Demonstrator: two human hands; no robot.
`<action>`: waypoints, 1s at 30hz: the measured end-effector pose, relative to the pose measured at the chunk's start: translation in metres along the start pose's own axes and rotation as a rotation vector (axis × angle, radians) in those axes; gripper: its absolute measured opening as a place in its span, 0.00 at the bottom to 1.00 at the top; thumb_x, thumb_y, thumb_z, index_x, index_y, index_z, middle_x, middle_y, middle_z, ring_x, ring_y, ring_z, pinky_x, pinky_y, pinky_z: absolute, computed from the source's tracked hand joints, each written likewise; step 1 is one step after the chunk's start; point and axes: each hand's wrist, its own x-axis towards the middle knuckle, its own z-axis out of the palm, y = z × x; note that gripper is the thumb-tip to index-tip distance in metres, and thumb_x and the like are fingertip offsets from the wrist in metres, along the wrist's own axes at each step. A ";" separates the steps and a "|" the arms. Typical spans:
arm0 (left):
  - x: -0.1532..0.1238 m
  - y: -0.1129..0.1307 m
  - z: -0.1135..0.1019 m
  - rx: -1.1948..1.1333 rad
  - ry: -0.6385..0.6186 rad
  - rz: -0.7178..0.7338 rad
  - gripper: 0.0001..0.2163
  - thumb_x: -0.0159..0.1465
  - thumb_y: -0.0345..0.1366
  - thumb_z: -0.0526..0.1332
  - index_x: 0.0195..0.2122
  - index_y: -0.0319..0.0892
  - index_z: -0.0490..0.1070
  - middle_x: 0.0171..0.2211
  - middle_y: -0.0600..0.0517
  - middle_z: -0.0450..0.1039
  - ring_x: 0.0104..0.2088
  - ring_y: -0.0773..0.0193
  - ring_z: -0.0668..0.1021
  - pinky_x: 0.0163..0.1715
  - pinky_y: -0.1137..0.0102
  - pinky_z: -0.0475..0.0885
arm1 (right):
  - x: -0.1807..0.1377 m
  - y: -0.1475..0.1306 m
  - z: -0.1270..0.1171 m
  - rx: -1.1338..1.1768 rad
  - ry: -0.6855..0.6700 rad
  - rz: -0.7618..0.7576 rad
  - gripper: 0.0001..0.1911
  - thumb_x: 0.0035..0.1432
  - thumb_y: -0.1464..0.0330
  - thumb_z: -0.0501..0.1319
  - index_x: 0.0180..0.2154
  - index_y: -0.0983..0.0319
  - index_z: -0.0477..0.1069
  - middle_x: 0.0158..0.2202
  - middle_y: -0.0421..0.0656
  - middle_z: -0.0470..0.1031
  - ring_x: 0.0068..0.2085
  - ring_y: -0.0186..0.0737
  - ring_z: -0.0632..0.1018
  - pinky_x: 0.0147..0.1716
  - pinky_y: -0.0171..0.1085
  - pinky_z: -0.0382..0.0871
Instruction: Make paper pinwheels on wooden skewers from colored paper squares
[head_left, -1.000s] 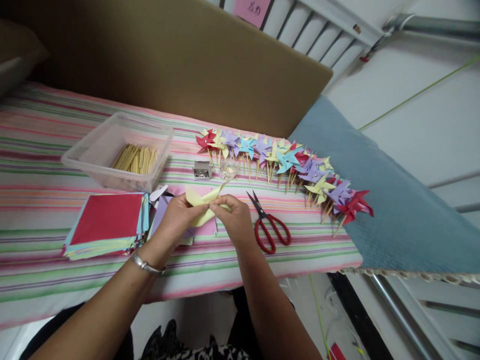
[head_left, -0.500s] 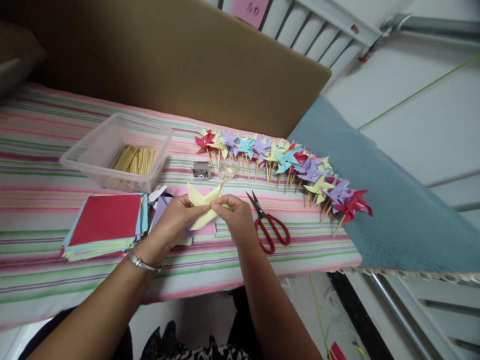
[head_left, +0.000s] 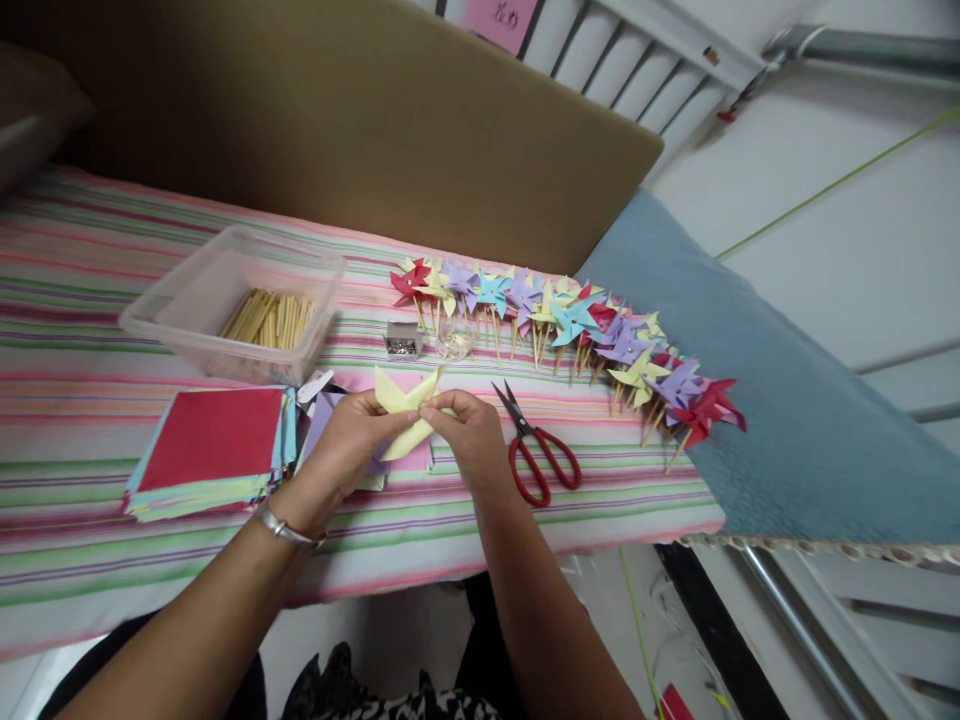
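Note:
A pale yellow paper pinwheel [head_left: 409, 398] with folded blades is held between my two hands above the table. My left hand [head_left: 358, 428] pinches it from the left, thumb near its centre. From the right, my right hand [head_left: 466, 428] presses thumb and finger together at the middle of the paper; whatever is under those fingertips is hidden. Beneath the hands lie pink and purple paper sheets [head_left: 322, 420]. Red-handled scissors [head_left: 536, 440] rest just right of my right hand, blades a little apart. A small box of metal pins [head_left: 403, 342] and a round clear dish [head_left: 454, 340] stand beyond the pinwheel.
A clear plastic bin [head_left: 180, 330] with wooden sticks [head_left: 270, 320] stands at the back left. Stacked coloured paper squares [head_left: 214, 435] lie in front of it. Several finished pinwheels on sticks [head_left: 574, 318] line the right side. A brown board [head_left: 360, 130] rises behind the striped cloth [head_left: 420, 555].
Almost nothing differs. My right fingers have shifted very slightly at the centre of the yellow pinwheel, while both hands keep hold of it in the same place.

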 end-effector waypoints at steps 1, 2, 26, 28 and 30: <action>0.000 0.000 0.000 -0.004 -0.002 0.002 0.13 0.43 0.35 0.74 0.30 0.39 0.79 0.29 0.51 0.79 0.27 0.67 0.76 0.29 0.74 0.68 | 0.000 0.001 0.000 -0.002 -0.002 -0.004 0.04 0.44 0.67 0.66 0.25 0.61 0.75 0.27 0.39 0.78 0.31 0.38 0.75 0.34 0.35 0.67; 0.000 -0.001 -0.001 -0.008 -0.004 0.004 0.13 0.43 0.35 0.74 0.30 0.39 0.79 0.29 0.51 0.79 0.27 0.67 0.76 0.29 0.74 0.68 | 0.000 0.001 0.000 -0.006 -0.003 -0.010 0.04 0.45 0.67 0.66 0.25 0.61 0.75 0.27 0.39 0.78 0.31 0.38 0.76 0.34 0.35 0.67; -0.006 0.005 0.005 -0.064 -0.052 0.013 0.11 0.45 0.32 0.71 0.31 0.38 0.78 0.28 0.51 0.78 0.26 0.67 0.75 0.30 0.72 0.67 | -0.008 -0.004 -0.002 -0.225 -0.067 -0.299 0.09 0.53 0.70 0.61 0.39 0.58 0.69 0.38 0.42 0.74 0.41 0.41 0.75 0.41 0.39 0.68; -0.007 0.008 0.005 -0.013 -0.035 0.050 0.09 0.45 0.32 0.69 0.29 0.38 0.78 0.28 0.51 0.78 0.26 0.67 0.74 0.29 0.73 0.67 | -0.010 -0.007 -0.003 -0.264 -0.059 -0.332 0.09 0.53 0.69 0.62 0.39 0.58 0.70 0.38 0.42 0.74 0.42 0.42 0.75 0.43 0.40 0.68; -0.008 0.010 0.004 0.037 -0.018 0.087 0.07 0.46 0.31 0.68 0.28 0.38 0.77 0.27 0.52 0.77 0.25 0.68 0.74 0.28 0.73 0.66 | -0.010 -0.009 -0.003 -0.301 -0.050 -0.332 0.09 0.53 0.67 0.62 0.39 0.58 0.71 0.38 0.43 0.75 0.42 0.43 0.75 0.44 0.42 0.68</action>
